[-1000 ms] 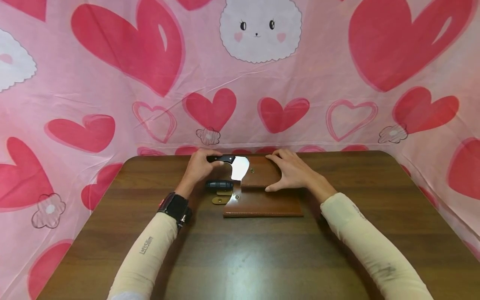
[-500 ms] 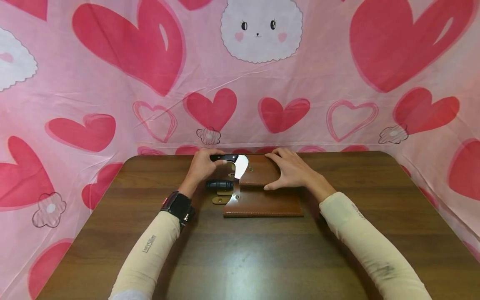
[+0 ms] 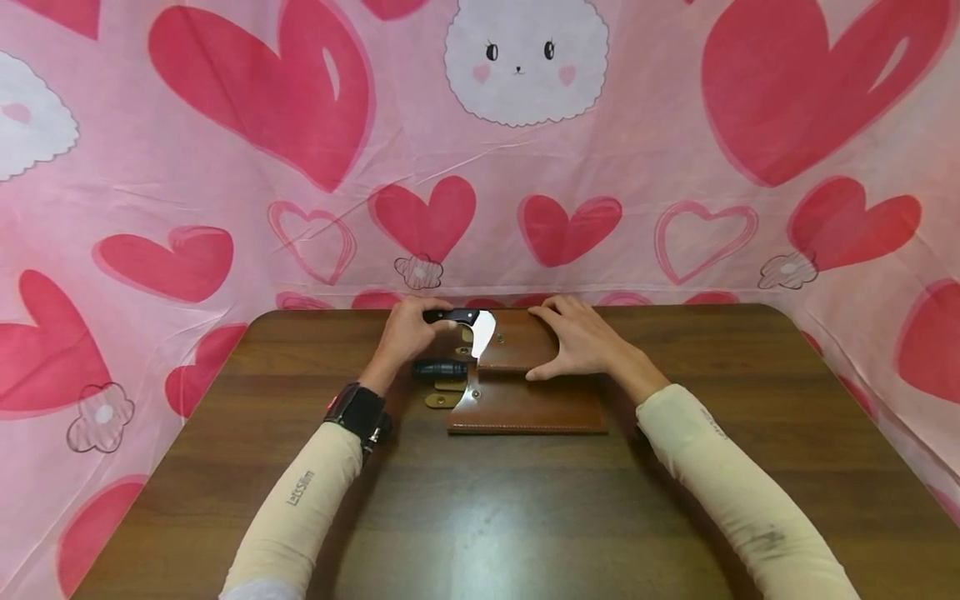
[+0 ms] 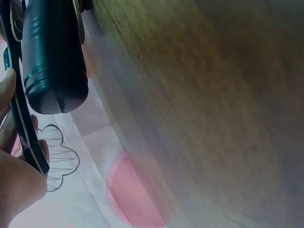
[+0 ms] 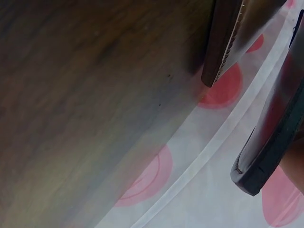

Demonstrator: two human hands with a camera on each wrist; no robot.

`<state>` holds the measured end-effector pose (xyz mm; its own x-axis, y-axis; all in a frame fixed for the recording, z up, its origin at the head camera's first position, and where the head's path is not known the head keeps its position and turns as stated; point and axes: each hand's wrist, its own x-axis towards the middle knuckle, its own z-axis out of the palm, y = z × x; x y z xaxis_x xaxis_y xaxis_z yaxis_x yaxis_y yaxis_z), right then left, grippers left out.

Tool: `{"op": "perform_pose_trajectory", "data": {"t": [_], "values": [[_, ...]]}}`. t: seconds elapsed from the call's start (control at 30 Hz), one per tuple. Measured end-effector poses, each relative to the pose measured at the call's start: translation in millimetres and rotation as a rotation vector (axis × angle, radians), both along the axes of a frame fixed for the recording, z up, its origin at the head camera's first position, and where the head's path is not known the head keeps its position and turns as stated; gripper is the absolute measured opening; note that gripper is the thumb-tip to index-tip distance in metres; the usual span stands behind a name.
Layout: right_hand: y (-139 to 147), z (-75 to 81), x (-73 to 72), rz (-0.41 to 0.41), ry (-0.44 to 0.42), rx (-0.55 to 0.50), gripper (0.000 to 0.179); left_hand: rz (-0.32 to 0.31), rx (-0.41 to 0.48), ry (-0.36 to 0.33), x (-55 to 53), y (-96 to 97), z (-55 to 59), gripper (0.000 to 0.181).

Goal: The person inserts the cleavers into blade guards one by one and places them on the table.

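Observation:
My left hand (image 3: 407, 333) grips the black riveted handle (image 3: 453, 316) of a cleaver at the back of the table. Only a curved strip of its bright blade (image 3: 483, 333) shows; the rest is hidden in a brown leather sheath (image 3: 521, 340). Thumb and fingers of my right hand (image 3: 581, 342) hold that sheath by its near and far edges. Just nearer lies a second brown sheath (image 3: 532, 408), with a thick black ribbed handle (image 3: 441, 369) sticking out to its left. The left wrist view shows this thick handle (image 4: 54, 61) beside the flat, held handle (image 4: 23, 123).
Tan snap straps (image 3: 442, 401) stick out left of the nearer sheath. Both sheaths are over the brown wooden table (image 3: 480, 517). A pink heart-print cloth (image 3: 495, 167) hangs right behind the table's back edge.
My left hand has moved to the right with the cleaver, and its blade has slid deeper into the sheath. My right hand has stayed nearly still on the sheath.

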<state>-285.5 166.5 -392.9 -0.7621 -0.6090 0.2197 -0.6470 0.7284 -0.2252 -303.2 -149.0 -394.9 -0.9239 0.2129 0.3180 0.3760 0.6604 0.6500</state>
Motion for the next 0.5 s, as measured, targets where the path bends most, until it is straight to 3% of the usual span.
{"op": "perform_pose_trajectory", "data": {"t": [0.5], "values": [[-5.7, 0.7, -0.5, -0.013, 0.011, 0.014, 0.111, -0.027, -0.004, 0.042, 0.4, 6.3, -2.4, 0.025]]}}
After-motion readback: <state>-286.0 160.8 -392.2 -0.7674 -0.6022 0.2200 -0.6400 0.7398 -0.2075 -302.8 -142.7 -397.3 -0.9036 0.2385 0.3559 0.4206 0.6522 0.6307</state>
